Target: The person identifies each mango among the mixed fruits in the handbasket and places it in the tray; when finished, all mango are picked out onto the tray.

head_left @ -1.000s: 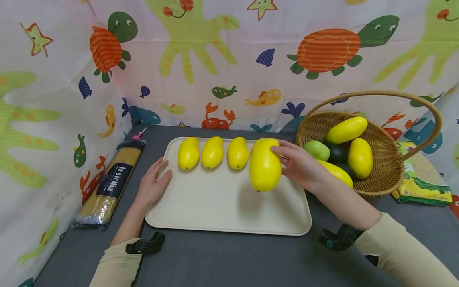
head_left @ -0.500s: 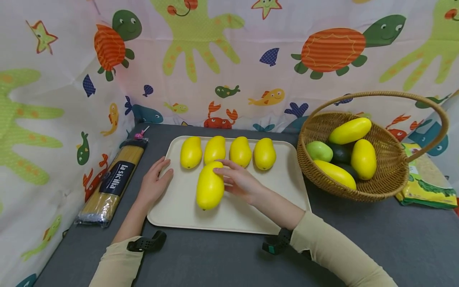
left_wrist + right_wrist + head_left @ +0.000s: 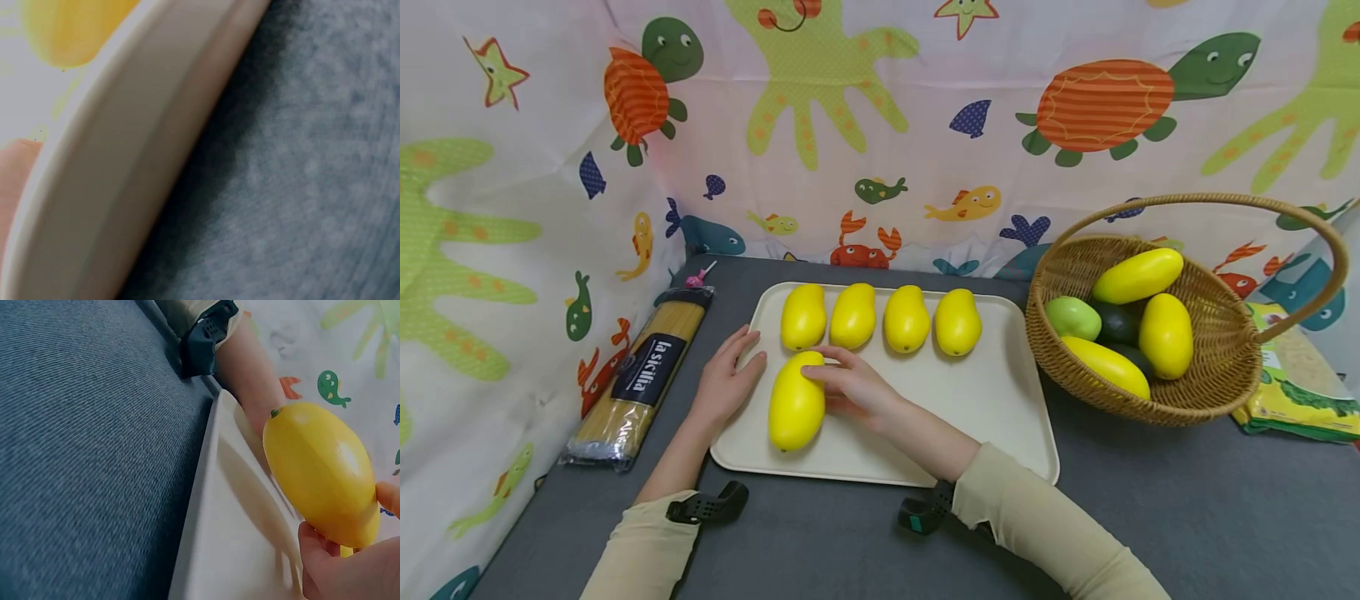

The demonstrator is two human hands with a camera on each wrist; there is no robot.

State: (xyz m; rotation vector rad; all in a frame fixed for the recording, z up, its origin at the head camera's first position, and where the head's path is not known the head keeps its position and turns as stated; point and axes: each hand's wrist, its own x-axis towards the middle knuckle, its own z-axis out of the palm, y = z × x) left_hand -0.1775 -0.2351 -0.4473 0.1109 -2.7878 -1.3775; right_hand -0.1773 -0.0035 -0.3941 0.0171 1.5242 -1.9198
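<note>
My right hand (image 3: 853, 387) grips a yellow mango (image 3: 795, 404) by its upper end, thumb on one side and fingers on the other. The right wrist view shows this mango (image 3: 322, 472) tilted above the cream tray (image 3: 240, 537), whose floor carries a shadow. Along the back of the tray (image 3: 887, 450) stand several more mangoes in a row, the leftmost (image 3: 803, 317) just behind the held one. My left hand (image 3: 726, 379) rests over the tray's left rim with relaxed fingers. A fingertip (image 3: 19, 165) of it shows inside the rim in the left wrist view.
A wicker basket (image 3: 1217, 392) at the right holds mangoes, a green fruit (image 3: 1073, 317) and dark green produce (image 3: 1117, 323); its handle arches high. Behind it lies a yellow-green packet (image 3: 1292, 392). At the left lies a spaghetti pack (image 3: 643, 375). A printed cloth (image 3: 850, 100) hangs behind.
My right hand has carried the mango leftward across the tray, from the row's right end to in front of its left end. My left hand has stayed at the rim.
</note>
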